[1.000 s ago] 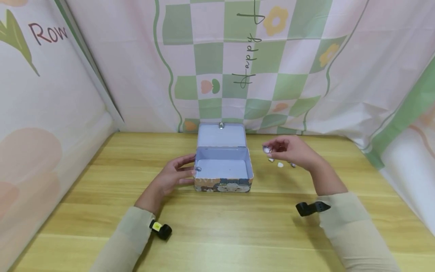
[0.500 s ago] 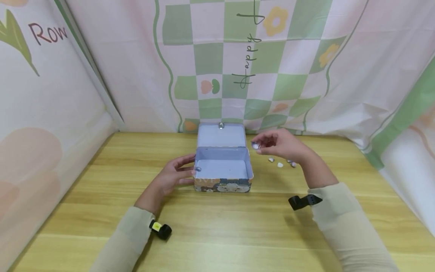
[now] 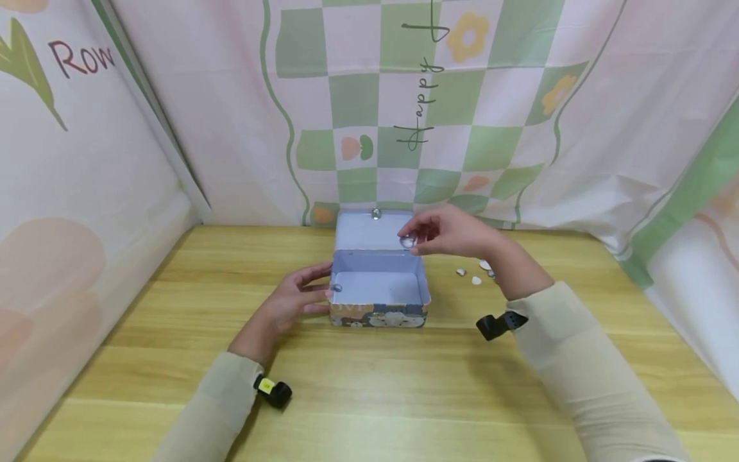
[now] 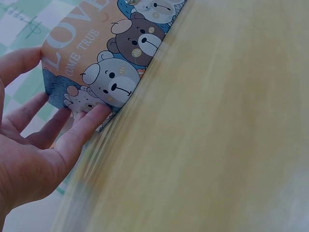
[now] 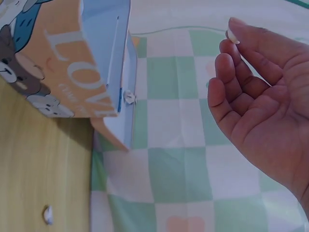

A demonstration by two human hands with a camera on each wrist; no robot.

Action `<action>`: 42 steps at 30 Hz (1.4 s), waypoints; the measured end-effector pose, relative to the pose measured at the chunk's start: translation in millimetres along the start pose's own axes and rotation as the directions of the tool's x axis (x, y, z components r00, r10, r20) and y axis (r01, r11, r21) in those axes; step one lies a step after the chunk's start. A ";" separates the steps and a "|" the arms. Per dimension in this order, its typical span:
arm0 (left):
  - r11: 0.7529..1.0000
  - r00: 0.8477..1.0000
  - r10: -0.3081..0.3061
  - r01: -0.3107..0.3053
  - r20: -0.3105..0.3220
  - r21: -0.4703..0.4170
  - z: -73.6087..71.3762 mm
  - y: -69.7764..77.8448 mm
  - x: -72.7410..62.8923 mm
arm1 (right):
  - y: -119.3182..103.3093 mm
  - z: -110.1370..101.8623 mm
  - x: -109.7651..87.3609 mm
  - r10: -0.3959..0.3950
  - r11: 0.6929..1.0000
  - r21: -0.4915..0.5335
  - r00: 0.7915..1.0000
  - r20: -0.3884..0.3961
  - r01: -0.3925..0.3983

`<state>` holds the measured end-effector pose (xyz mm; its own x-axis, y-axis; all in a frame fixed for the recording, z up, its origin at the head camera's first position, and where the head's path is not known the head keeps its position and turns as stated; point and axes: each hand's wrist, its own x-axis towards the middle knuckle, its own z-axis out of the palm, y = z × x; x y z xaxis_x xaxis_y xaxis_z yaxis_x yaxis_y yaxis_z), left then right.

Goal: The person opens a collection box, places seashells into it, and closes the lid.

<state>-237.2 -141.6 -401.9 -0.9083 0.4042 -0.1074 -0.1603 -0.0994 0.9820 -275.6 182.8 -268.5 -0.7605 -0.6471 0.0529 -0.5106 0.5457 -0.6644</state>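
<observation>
The right hand (image 3: 453, 232) is pinching a shell (image 3: 407, 241) between thumb and fingertips, holding it above the box (image 3: 352, 316) at its far right corner, in front of the raised lid (image 3: 362, 232). The other fingers are curling loosely without closing on anything. The left hand (image 3: 288, 300) is resting relaxed fingers against the box's left wall, touching rather than clenching. More shells (image 3: 476, 280) are lying on the surface (image 3: 346, 398) to the right of the box, and the right arm is partly covering that group.

The shell is looking thin, pale and glossy, so it is probably weighing very little, staying stiff and slipping easily. A hard squeeze would be risking a chip or sending it shooting out. The edge is seeming the best place for taking hold: two fingertips on opposite sides of the rim, pressing lightly, with the curved face left free.

The box is appearing to be thin printed tin, stiff but light, likely sliding if bumped. The left wall is offering a sound place for steadying it; the lid, standing open at the far side, is seeming a poorer handhold.
</observation>
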 end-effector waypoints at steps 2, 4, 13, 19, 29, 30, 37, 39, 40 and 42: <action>1.000 1.000 -0.001 0.001 -0.003 -0.002 -0.3 0.0 -0.1 | -4.0 0.2 5.5 -0.012 1.000 -0.017 1.000 0.023 0.013; 1.000 1.000 -0.002 0.002 -0.005 -0.003 -0.6 -0.1 -0.2 | -7.7 1.2 11.1 -0.026 0.998 -0.050 0.999 0.048 0.029; 1.000 1.000 0.000 0.000 -0.001 -0.002 -0.7 -0.5 0.2 | -20.0 10.1 35.6 -0.057 0.984 -0.157 0.982 0.179 0.086; 1.000 1.000 -0.012 0.012 -0.006 -0.005 -0.4 -0.2 0.1 | -23.0 19.9 51.0 -0.094 0.976 -0.170 0.965 0.245 0.138; 1.000 1.000 -0.003 0.003 0.003 -0.006 -2.4 0.0 1.4 | -22.7 32.0 73.8 -0.068 0.966 -0.215 0.945 0.321 0.142; 1.000 1.000 0.002 -0.002 0.009 -0.004 -2.7 0.1 1.3 | -21.6 33.4 75.9 -0.063 0.968 -0.210 0.943 0.327 0.138; 1.000 1.000 0.010 -0.010 0.028 -0.011 -3.5 -0.6 2.1 | -12.2 40.6 86.4 -0.032 0.978 -0.181 0.936 0.351 0.101; 1.000 1.000 0.007 -0.006 0.024 -0.009 -3.0 -0.4 1.7 | -9.4 42.5 88.2 -0.030 0.977 -0.186 0.933 0.359 0.103; 1.000 1.000 0.005 -0.005 0.022 -0.008 -3.0 -0.6 1.6 | -8.1 43.6 88.9 -0.026 0.977 -0.190 0.932 0.362 0.101; 1.000 1.000 0.003 -0.003 0.017 -0.007 -3.0 -0.6 1.1 | -6.2 46.5 90.0 -0.020 0.978 -0.187 0.929 0.369 0.095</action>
<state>-239.2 -143.8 -403.1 -0.9022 0.4192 -0.1015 -0.1601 -0.1071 0.9813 -322.2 96.5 -294.3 -0.5485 -0.8086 -0.2126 -0.6468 0.5715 -0.5051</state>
